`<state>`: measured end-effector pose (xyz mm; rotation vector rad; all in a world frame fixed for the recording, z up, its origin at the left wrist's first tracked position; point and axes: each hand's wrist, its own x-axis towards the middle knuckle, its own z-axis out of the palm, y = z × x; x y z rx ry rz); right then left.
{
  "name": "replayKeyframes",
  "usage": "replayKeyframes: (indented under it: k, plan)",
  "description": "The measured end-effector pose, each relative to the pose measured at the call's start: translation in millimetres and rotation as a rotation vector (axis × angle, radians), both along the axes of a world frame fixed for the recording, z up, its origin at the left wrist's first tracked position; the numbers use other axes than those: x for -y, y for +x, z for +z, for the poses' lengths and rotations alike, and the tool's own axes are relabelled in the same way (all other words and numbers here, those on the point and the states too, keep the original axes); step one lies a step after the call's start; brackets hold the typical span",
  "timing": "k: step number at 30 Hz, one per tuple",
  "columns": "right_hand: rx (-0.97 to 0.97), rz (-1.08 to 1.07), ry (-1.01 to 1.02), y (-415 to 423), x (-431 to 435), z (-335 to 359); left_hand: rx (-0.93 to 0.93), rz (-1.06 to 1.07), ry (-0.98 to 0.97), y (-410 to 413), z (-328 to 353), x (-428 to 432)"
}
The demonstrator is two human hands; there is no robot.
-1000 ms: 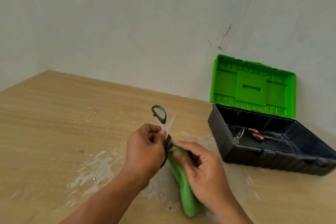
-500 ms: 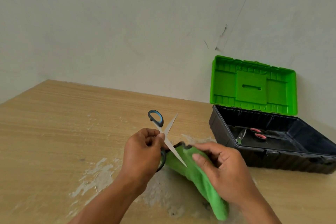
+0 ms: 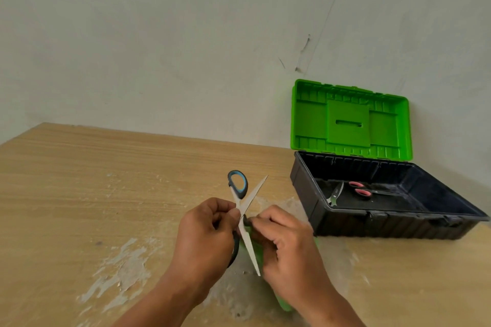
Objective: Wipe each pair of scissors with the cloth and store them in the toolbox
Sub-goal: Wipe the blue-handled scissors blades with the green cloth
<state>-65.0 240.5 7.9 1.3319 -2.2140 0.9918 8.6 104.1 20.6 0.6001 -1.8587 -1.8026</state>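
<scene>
Scissors (image 3: 248, 244) with a blue-and-black handle are held above the table, blades spread in an X. One handle loop and one blade tip point up and away; the other blade points down toward the person. Against the frame half a second earlier, the right hand (image 3: 285, 241) has moved in from the right to the pivot. The green cloth (image 3: 284, 306), then spread in plain view beside the lower blade, is now largely covered by that hand; only a strip beside the blade and an end below the wrist show. The spread of the blades is much as before.

The left hand (image 3: 204, 233) grips the scissors at the pivot, thumb and fingers curled, with the lower handle loop tucked against its palm. The right hand's fingers curl round the cloth, fingertips at the pivot, and the lower blade lies just left of its knuckles.

To the right, apart from both hands, stands the toolbox (image 3: 372, 225), its black tray open and its green lid (image 3: 350, 119) upright near the wall (image 3: 186, 34). Red-handled scissors (image 3: 361, 191) lie on its floor, with a second metal tool (image 3: 336, 194) just beside them, kind not discernible. The wooden table (image 3: 79, 180) shows pale worn patches beneath the hands.
</scene>
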Motion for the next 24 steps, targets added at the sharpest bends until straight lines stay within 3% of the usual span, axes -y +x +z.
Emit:
replayKeyframes:
  k: [5, 8, 11, 18, 21, 24]
  plan:
    - [-0.040, -0.072, -0.228, -4, -7, 6, -0.010, 0.022, -0.023, 0, 3, 2]
    - [-0.031, 0.081, -0.101, 3, -2, 5, 0.003, 0.022, 0.015, 1, 1, 3]
    - [-0.063, 0.021, 0.007, -1, 0, 1, 0.019, 0.030, 0.010, 1, 0, 4]
    - [-0.039, -0.066, -0.136, -5, -7, -2, -0.004, 0.024, -0.050, 2, 3, 3]
    - [0.156, -0.278, -0.331, -15, -10, 4, 0.007, 0.019, -0.037, 1, 2, 5]
    - [0.625, -0.328, -0.524, -11, -7, 8, 0.020, -0.002, 0.008, 0, -1, 3]
